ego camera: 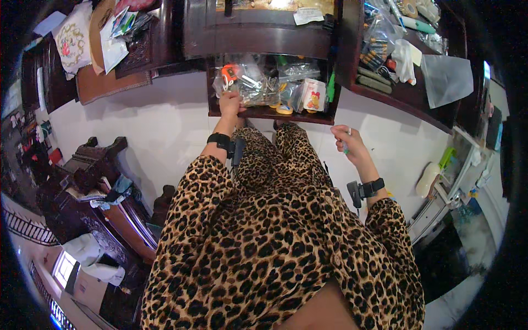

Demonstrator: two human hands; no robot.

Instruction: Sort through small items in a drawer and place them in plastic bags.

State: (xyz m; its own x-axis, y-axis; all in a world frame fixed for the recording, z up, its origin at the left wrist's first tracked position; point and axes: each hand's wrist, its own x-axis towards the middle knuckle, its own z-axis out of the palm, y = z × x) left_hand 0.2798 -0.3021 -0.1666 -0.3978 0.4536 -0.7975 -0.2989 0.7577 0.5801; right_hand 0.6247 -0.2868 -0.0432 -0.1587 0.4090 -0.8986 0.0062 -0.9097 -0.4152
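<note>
Before me a dark wooden drawer (270,117) is pulled out, full of small goods. My left hand (230,104) reaches over its front left edge, fingers curled against a clear plastic bag (258,97) with metal pieces inside. Whether those fingers grip the bag is hidden. Just beyond them lies an orange tape measure (229,72). My right hand (348,142) is off the drawer's front right corner, closed around a small slender item (345,148), whitish with a green end; most of it is covered by the fingers.
Inside the drawer are a yellow tape roll (284,109), a card with a cartoon figure (314,95) and a green tool (331,87). At right, a dark cabinet top (412,101) bears batteries (374,51) and plastic bags. A carved wooden chair (90,165) stands at left.
</note>
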